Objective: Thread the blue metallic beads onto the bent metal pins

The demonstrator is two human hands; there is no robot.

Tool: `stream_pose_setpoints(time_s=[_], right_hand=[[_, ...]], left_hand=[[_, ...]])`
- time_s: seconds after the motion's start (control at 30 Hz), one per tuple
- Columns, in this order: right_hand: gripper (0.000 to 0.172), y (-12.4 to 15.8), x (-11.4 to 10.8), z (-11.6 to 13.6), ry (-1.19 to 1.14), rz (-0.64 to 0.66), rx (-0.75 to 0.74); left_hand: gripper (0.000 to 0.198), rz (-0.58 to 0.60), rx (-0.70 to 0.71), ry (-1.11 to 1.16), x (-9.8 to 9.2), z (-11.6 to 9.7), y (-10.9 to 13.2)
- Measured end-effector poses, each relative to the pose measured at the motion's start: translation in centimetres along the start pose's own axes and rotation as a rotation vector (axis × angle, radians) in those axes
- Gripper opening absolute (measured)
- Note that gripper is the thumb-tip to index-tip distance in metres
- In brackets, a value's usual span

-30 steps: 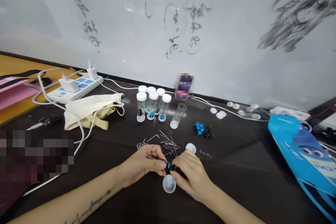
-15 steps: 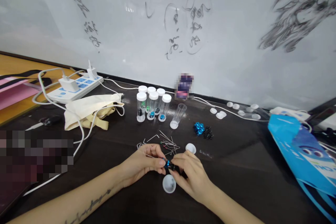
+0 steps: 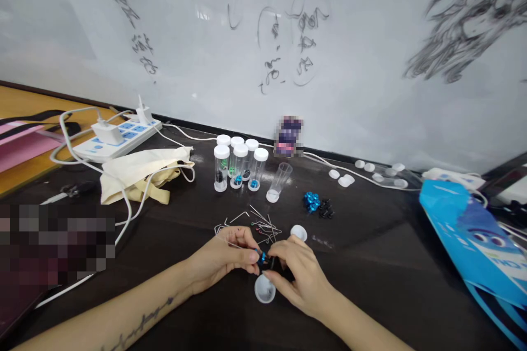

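Observation:
My left hand [image 3: 224, 260] and my right hand [image 3: 297, 274] meet low at the middle of the dark table [image 3: 382, 263]. Their fingertips pinch together on a small blue and black bead piece [image 3: 263, 259], with a thin wire running from the left fingers. Just below the fingers lies a white cap [image 3: 264, 290], open side up. Behind the hands lies a scatter of bent wire pins [image 3: 257, 222] and a second white cap [image 3: 298, 232]. Further back sit little heaps of blue beads [image 3: 312, 201] and black beads [image 3: 326, 209].
Several white-capped clear vials [image 3: 239, 164] stand beside an uncapped tube [image 3: 280, 181]. A cream cloth bag [image 3: 142, 173], power strip [image 3: 119, 140] and white cables lie left. A blue bag [image 3: 473, 241] lies right. Loose caps [image 3: 373, 171] line the whiteboard's foot.
Both hands have stayed in place with only slight finger movement on the bead piece; the view shifted a little.

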State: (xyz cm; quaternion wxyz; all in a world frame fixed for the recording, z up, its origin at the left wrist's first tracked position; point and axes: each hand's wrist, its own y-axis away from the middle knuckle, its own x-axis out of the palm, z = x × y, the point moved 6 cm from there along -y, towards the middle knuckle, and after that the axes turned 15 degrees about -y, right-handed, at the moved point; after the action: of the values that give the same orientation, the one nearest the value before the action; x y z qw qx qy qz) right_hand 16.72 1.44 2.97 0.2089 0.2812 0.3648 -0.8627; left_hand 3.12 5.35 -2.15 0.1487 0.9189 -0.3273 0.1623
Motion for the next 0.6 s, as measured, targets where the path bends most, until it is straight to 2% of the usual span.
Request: stream_pose_setpoints(time_s=[0.07, 0.23, 0.37, 0.47, 0.57, 0.6], right_hand=[[0.01, 0.03, 0.15, 0.0, 0.006, 0.016, -0.001], [0.02, -0.09, 0.33, 0.0, 0.039, 0.049, 0.013], [0.005, -0.1, 0.17, 0.14, 0.032, 0.016, -0.038], [0.011, -0.05, 0.08, 0.3, 0.043, -0.002, -0.087], [0.005, -0.11, 0.07, 0.19, 0.033, 0.013, -0.054], [0.009, -0.14, 0.08, 0.15, 0.029, 0.021, -0.036]], left_hand=[[0.019, 0.006, -0.001, 0.003, 0.02, 0.03, -0.01], [0.019, 0.015, -0.007, -0.005, 0.1, 0.03, 0.02], [0.019, 0.001, 0.003, 0.0, -0.06, -0.04, 0.02], [0.019, -0.004, 0.0, 0.003, -0.11, -0.03, 0.01], [0.019, 0.006, -0.001, -0.002, -0.03, 0.03, 0.01], [0.019, 0.01, -0.003, -0.006, 0.0, 0.07, -0.01]])
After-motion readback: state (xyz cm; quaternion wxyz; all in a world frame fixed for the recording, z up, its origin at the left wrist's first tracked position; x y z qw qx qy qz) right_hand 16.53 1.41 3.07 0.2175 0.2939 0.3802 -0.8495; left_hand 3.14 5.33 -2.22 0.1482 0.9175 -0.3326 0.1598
